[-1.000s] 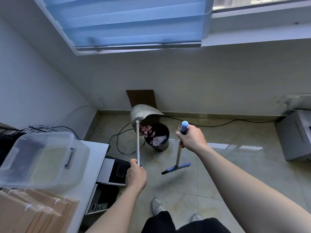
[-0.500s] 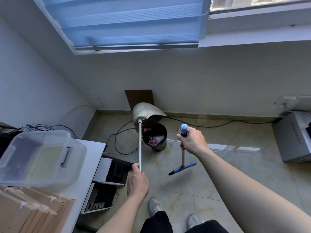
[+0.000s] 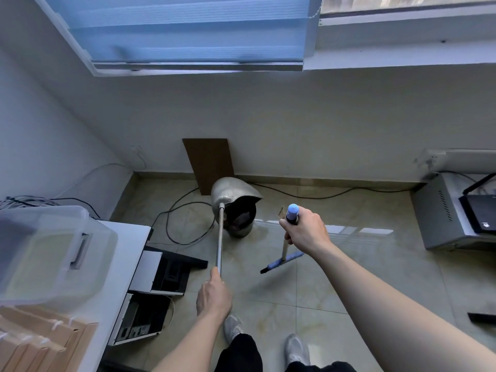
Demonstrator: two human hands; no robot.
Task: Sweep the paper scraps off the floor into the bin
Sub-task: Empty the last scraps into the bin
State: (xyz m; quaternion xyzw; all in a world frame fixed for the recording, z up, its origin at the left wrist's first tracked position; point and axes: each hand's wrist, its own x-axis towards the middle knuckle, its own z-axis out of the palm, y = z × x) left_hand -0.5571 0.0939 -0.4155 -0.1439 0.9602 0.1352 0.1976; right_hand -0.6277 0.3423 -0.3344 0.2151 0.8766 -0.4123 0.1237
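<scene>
My left hand (image 3: 214, 296) grips the long metal handle of a silver dustpan (image 3: 230, 190). The pan is tipped upside down over the small dark bin (image 3: 241, 226) and covers most of its mouth. Something pinkish shows dimly inside the bin. My right hand (image 3: 304, 232) holds the blue-capped top of a short broom (image 3: 281, 261), whose blue head rests on the floor tiles to the right of the bin. No loose scraps are visible on the floor.
A brown cardboard sheet (image 3: 210, 163) leans on the wall behind the bin. Black cables (image 3: 174, 224) loop on the floor to its left. A white desk (image 3: 126, 264) with a plastic box (image 3: 48, 253) stands at left, computer cases (image 3: 158, 275) beside it. A grey cabinet (image 3: 442, 210) stands at right.
The dustpan has tipped further down over the bin, now hiding the pink scraps that were falling in. The view has shifted closer; the broom stays in my right hand.
</scene>
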